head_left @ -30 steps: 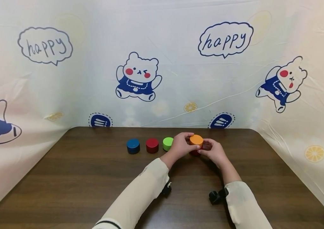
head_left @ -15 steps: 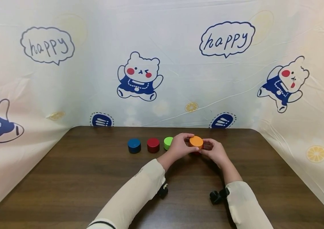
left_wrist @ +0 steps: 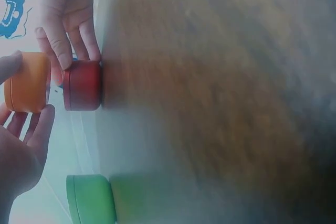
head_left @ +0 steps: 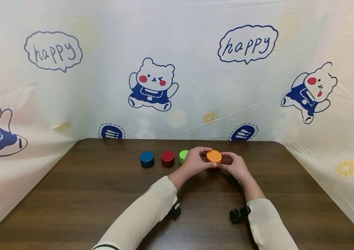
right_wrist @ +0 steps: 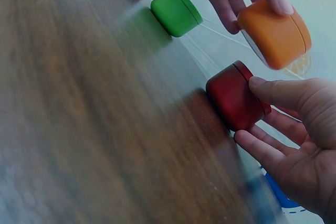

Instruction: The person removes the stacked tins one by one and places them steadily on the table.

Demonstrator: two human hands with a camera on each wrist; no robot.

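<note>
My left hand (head_left: 194,161) holds a small orange cylinder (head_left: 214,156) between thumb and fingers; a thin seam runs round it near the top. Just below is a dark red cylinder (right_wrist: 236,95) of like shape, standing on the table. In the right wrist view a gap shows between the two. Thumb and fingers of my right hand (head_left: 236,166) grip the red cylinder from the right side. From the head, the orange one hides most of it. A green cylinder (head_left: 183,157) stands just left of my left hand, which partly covers it.
Further left in the same row stand another red cylinder (head_left: 167,158) and a blue cylinder (head_left: 147,159). The brown wooden table (head_left: 80,194) ends at a printed cloth backdrop (head_left: 195,93) behind the row. Black wrist-worn devices sit at both sleeves.
The orange cylinder has come down a little toward the red one, in my left hand. My left forearm has shifted slightly left. My right hand has stayed about where it was.
</note>
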